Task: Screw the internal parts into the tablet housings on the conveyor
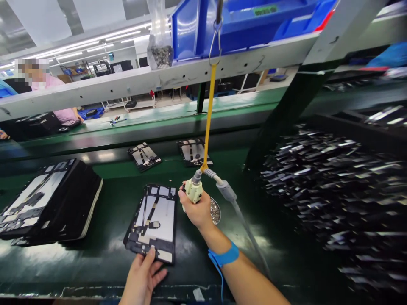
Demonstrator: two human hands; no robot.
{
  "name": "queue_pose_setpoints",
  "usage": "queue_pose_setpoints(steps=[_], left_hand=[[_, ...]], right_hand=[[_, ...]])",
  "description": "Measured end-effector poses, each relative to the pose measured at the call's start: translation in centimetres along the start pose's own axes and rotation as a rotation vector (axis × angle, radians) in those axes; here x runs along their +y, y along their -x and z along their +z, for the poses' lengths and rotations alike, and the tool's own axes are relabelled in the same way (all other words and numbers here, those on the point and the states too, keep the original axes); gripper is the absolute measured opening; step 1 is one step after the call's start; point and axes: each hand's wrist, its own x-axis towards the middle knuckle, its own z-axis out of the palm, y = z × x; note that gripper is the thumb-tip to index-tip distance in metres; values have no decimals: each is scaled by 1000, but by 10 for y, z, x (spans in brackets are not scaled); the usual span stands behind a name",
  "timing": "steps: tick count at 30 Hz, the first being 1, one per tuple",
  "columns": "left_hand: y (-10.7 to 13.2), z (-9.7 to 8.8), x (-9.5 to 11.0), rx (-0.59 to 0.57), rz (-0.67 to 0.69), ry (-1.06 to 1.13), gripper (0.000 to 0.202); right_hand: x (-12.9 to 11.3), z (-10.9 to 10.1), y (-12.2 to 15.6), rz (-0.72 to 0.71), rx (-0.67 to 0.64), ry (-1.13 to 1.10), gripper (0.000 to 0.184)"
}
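Note:
My left hand (pixel 144 273) grips the lower edge of an opened tablet (pixel 163 212), thumb on top and fingers spread below the edge. The tablet's inside faces up, with silver plates, black frame parts and a dark flat cable. My right hand (pixel 199 209) is closed around a pale electric screwdriver (pixel 193 189), to the right of the tablet. A yellow strap (pixel 210 110) holds the screwdriver from above, and a grey cord (pixel 246 224) runs down from its top. Its tip is hidden behind my hand. Partly covered by that hand is a round dish of small screws (pixel 216 211).
At left stands a stack of similar tablets (pixel 73 195). Two more tablets (pixel 144 156) (pixel 192 151) lie at the back. Many blurred dark parts (pixel 333 190) fill the right side. Overhead runs a rail (pixel 127 84) with blue bins (pixel 248 25). A person in pink (pixel 47 80) is beyond.

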Motion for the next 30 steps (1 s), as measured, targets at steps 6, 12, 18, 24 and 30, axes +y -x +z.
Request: queue_pose_setpoints(steps=[6,12,18,24,30], left_hand=[[30,-27,-2,-327,-425,-292,56],[34,-11,59,-538,276,-1045,30],[-5,10,89,-534,890,-1777,17],[6,7,85,-705,932,-1778,18],[18,0,56,-824,967,-1695,22]], right_hand=[[-6,1,-1,21,11,-3,20],[-9,3,0,32,29,-7,21],[-12,4,2,20,22,2,22],[-13,4,1,-7,6,-16,23],[-16,4,2,-6,5,-17,25]])
